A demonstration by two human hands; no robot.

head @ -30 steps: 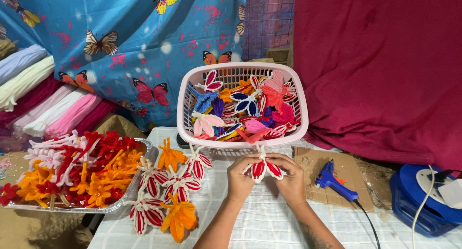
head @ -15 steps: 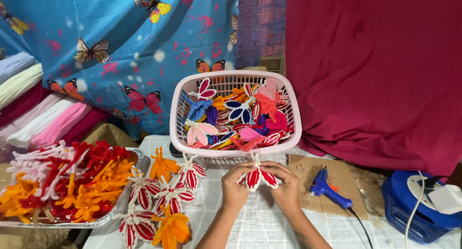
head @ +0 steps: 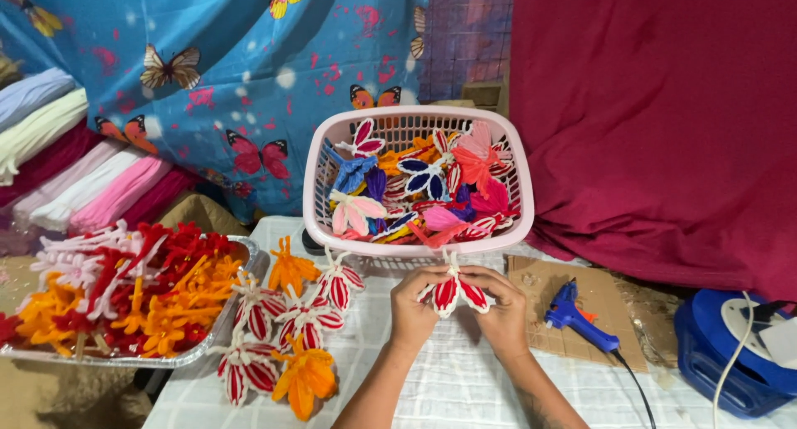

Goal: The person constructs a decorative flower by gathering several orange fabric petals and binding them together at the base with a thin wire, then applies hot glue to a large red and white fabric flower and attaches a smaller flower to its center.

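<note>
While you pinch it from both sides, the red-and-white flower sits between your hands just below the centre of the view, its petals fanned out and a white stem tip poking up at 12 o'clock. Your left hand closes its fingertips on the flower's left petal; your right hand does the same on the right petal, so both hands are curled shut around this one piece, held just above the surface, which is covered in a white checked cloth.

At 12 o'clock from the flower, touching distance away, stands a pink basket heaped with flowers of many colours. At 3 o'clock a blue glue gun lies on a sheet of cardboard, its black cord running off toward 5 o'clock. Further out at 4 o'clock sits a blue round container with a white cable over it.

At 9 o'clock, a loose group of finished flowers, red-and-white ones and two orange, lies on the cloth. Beyond them, still at 9 o'clock, a foil tray holds red, orange and white pieces. Behind everything hang a blue butterfly cloth and a maroon cloth.
</note>
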